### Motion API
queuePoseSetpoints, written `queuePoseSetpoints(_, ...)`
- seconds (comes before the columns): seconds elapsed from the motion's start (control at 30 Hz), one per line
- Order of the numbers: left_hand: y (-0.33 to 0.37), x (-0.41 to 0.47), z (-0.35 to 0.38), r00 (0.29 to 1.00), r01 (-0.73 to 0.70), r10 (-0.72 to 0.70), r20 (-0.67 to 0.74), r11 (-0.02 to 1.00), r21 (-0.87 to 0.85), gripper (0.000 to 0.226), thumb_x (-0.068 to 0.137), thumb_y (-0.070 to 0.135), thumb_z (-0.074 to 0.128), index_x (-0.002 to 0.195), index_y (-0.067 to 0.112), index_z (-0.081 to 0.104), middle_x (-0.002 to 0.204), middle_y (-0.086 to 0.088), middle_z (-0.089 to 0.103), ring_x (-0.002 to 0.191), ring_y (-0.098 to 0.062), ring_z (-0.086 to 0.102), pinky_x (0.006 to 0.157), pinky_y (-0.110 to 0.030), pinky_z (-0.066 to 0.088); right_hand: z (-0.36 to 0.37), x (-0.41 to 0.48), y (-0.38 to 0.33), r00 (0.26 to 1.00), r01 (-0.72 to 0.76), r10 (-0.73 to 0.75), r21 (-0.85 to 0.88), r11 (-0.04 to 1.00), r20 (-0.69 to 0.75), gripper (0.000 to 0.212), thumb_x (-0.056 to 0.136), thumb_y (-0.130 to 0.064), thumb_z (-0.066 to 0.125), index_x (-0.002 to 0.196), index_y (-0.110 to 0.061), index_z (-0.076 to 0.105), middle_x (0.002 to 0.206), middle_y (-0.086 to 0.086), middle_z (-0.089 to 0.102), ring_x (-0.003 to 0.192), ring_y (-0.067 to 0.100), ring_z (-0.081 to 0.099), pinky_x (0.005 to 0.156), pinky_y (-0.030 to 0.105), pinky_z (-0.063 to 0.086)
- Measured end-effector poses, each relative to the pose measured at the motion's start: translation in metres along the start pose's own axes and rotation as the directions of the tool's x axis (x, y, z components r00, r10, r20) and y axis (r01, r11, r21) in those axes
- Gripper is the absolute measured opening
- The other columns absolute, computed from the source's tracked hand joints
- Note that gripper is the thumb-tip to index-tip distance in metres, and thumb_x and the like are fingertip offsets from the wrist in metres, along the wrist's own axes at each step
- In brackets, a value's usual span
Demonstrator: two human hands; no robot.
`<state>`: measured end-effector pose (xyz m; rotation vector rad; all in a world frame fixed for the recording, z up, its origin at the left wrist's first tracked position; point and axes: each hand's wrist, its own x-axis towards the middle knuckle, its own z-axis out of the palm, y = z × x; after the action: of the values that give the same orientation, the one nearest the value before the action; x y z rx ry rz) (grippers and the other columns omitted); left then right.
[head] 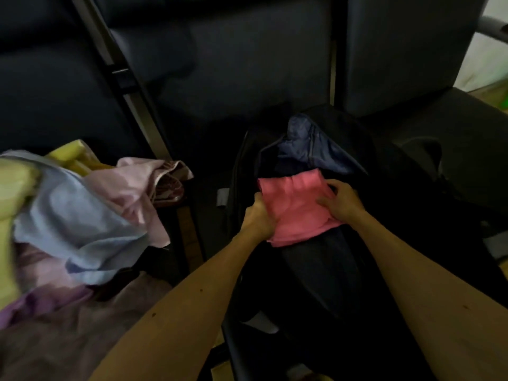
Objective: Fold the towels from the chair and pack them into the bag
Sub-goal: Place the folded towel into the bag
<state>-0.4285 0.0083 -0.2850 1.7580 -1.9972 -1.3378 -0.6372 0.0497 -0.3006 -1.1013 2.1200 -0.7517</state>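
Observation:
A folded pink towel lies in the open mouth of a black bag with a blue-grey lining at its far end. My left hand grips the towel's left edge with closed fingers. My right hand presses down on its right side, fingers curled over the cloth. To the left, a heap of loose towels rests on the chair: a light blue one, a pale pink one, a yellow-green one and a mauve one.
Dark upholstered seats fill the background, with a metal frame bar running diagonally between them. A patterned brown cloth pokes out behind the pale pink towel. A black strap of the bag lies at the right.

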Motion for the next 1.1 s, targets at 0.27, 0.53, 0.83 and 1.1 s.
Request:
queuePoseSetpoints(0.27, 0.023, -0.027, -0.027, 0.996, -0.037, 0.032, 0.08, 0.997, 0.064, 0.07, 0.093, 0.017, 0.06, 0.154, 0.013, 0.025, 0.144, -0.017, 0.047, 0.129, -0.034, 0.05, 0.102, -0.032, 0.041, -0.005, -0.04, -0.038, 0.999, 0.004, 0.006, -0.236, 0.972, 0.044, 0.06, 0.091, -0.029, 0.066, 0.143, -0.008, 0.044, 0.139, 0.021, 0.054, 0.124, 0.038, 0.053, 0.096, 0.037, 0.043)
queuePoseSetpoints(0.53, 0.026, -0.137, -0.136, 0.929, -0.366, 0.346, -0.128, 0.909, -0.199, 0.013, 0.094, 0.012, 0.065, 0.094, 0.024, 0.065, 0.084, -0.007, 0.07, 0.065, -0.015, 0.068, 0.06, -0.031, 0.055, 0.002, -0.164, -0.138, 0.952, 0.304, -0.305, 0.139, 0.943, -0.009, 0.01, 0.091, -0.012, 0.066, 0.098, -0.017, 0.072, 0.095, -0.002, 0.071, 0.086, 0.009, 0.065, 0.075, 0.01, 0.047)
queuePoseSetpoints(0.83, -0.195, -0.328, -0.199, 0.864, -0.137, 0.019, -0.502, 0.971, -0.198, 0.017, 0.086, 0.014, 0.075, 0.078, 0.027, 0.069, 0.058, 0.011, 0.067, 0.048, -0.001, 0.059, 0.05, -0.022, 0.049, 0.18, -0.356, -0.163, 0.835, 0.272, -0.432, 0.426, 0.863, 0.34, 0.013, 0.087, -0.016, 0.074, 0.095, -0.024, 0.069, 0.087, -0.009, 0.07, 0.08, 0.001, 0.066, 0.073, 0.018, 0.052)
queuePoseSetpoints(1.1, -0.295, -0.332, -0.208, 0.67, 0.206, -0.251, -0.699, 0.967, -0.149, 0.041, 0.089, 0.037, 0.071, 0.122, 0.016, 0.059, 0.108, -0.003, 0.065, 0.092, -0.021, 0.064, 0.075, -0.036, 0.053, 0.251, -0.358, -0.202, 0.843, 0.431, -0.43, 0.07, 0.899, 0.324, 0.025, 0.091, -0.024, 0.069, 0.115, -0.019, 0.066, 0.109, -0.006, 0.067, 0.102, 0.011, 0.062, 0.082, 0.017, 0.044)
